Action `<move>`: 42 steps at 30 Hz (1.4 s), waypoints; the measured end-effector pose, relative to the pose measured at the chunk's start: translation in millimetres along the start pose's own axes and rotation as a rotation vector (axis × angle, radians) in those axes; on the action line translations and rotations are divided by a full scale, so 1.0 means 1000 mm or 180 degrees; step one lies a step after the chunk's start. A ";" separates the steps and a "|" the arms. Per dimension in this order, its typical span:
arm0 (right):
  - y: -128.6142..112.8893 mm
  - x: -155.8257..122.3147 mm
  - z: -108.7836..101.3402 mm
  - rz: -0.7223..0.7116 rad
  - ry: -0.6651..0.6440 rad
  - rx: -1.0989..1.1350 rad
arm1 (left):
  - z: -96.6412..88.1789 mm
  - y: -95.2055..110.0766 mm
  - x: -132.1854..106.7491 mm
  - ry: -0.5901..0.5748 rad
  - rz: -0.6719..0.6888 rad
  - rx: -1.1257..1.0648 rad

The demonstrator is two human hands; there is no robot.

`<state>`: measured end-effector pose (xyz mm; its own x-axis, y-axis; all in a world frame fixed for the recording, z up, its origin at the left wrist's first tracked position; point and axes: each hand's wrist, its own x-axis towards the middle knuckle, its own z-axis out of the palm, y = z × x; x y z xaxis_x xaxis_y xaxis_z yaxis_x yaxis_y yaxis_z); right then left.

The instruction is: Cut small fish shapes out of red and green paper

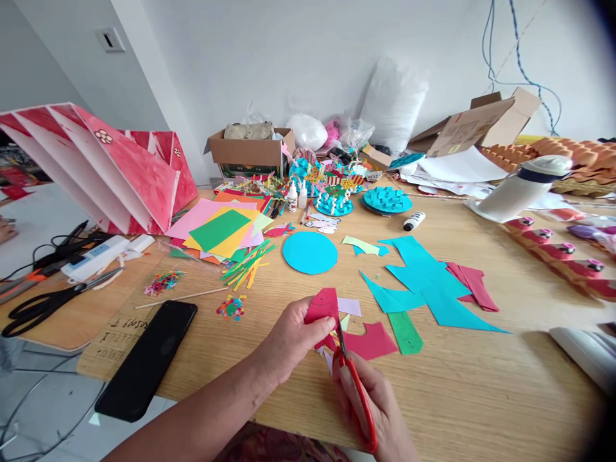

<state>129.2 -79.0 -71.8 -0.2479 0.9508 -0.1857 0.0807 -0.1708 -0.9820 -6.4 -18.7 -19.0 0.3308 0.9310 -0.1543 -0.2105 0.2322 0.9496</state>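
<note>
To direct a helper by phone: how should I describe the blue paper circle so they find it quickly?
On the wooden table, beyond the left hand, lies the blue paper circle. Blue scraps right of it are jagged, blue discs behind it bumpy; it alone is flat and round.

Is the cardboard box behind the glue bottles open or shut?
Open: the cardboard box has its flaps spread outward, and a beige bundle shows on top.

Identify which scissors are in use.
The red-handled scissors in the right hand, blades on the red paper; the black-handled pair lies unheld at far left.
</note>
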 end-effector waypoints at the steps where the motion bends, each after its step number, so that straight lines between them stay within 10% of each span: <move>1: 0.000 0.001 0.000 -0.0044 0.0007 -0.0023 | 0.000 0.000 0.000 0.0001 0.0000 0.0013; 42: -0.015 0.008 0.025 -0.0125 0.0073 -0.0503 | -0.028 0.006 -0.007 -0.0138 -0.0033 -0.0072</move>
<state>101.6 -75.5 -59.0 -0.2318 0.9619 -0.1448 0.2228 -0.0924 -0.9705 -36.0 -15.7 -20.1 0.3726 0.9155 -0.1518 -0.2273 0.2486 0.9415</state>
